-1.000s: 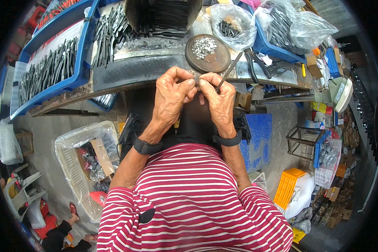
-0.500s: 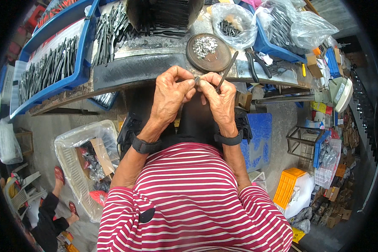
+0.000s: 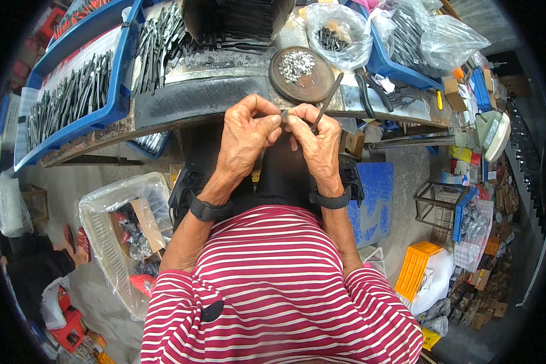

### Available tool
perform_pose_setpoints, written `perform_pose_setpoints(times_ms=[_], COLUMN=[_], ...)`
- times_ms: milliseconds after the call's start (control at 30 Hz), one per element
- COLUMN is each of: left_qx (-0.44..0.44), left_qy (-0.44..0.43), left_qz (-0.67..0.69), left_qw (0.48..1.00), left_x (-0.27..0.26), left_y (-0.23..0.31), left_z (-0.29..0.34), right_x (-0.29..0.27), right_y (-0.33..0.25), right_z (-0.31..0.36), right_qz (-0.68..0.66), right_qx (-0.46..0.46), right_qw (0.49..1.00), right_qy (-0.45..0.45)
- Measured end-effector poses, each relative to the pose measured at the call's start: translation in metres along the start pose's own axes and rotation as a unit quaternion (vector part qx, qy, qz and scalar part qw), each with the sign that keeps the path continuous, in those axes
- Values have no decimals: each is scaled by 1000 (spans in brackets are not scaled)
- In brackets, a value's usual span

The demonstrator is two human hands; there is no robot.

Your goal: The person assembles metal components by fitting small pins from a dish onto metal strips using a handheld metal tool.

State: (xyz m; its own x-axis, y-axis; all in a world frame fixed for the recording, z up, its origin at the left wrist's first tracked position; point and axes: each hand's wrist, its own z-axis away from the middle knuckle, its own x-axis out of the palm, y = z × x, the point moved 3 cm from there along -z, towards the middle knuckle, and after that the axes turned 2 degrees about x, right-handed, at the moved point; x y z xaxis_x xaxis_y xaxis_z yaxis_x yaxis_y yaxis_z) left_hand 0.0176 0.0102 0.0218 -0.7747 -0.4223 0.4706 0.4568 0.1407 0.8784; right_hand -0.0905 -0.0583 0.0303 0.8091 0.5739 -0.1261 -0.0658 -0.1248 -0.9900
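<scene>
My left hand and my right hand meet in front of the workbench edge, thumbs and fingertips pinched together. Between the fingertips sits a tiny greyish piece, mostly hidden, too small to name. A long, thin dark strip also passes through my right hand, slanting up past the knuckles. Just beyond the hands, a round brown dish holds a heap of small silvery parts. Pliers with black handles lie on the bench to the right of the dish.
Blue trays with black slender parts stand at the left. Clear plastic bags and another blue tray sit at the back right. A plastic-lined crate is on the floor; another person's leg shows beside it.
My hands keep almost the same pose and place. At the left, the other person's legs and feet have shifted, and a red stool now shows there.
</scene>
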Motion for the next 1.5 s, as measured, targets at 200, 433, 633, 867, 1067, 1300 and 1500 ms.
perform_pose_setpoints(times_ms=[200,433,633,867,1067,1300,1500], left_qx=[62,46,-16,-59,7,119,86], left_qy=[6,6,-51,-87,-58,-19,2], left_qz=[-81,-55,81,139,-55,-204,-219], left_qw=[995,997,995,985,997,971,972], left_x=[3,3,-2,2,16,20,15], left_y=[-3,2,-4,-6,6,1,3], left_z=[0,0,-4,-6,3,2,1], right_x=[5,6,-5,-5,-8,-15,-20], right_y=[-1,-7,-5,-3,0,-6,-10], right_z=[3,8,-1,-3,-3,-7,-21], right_qz=[-30,-84,-82,-188,-174,-117,-9], right_qx=[38,63,54,25,23,22,22], right_qw=[999,994,995,982,983,992,999], right_qy=[22,43,-5,2,43,35,21])
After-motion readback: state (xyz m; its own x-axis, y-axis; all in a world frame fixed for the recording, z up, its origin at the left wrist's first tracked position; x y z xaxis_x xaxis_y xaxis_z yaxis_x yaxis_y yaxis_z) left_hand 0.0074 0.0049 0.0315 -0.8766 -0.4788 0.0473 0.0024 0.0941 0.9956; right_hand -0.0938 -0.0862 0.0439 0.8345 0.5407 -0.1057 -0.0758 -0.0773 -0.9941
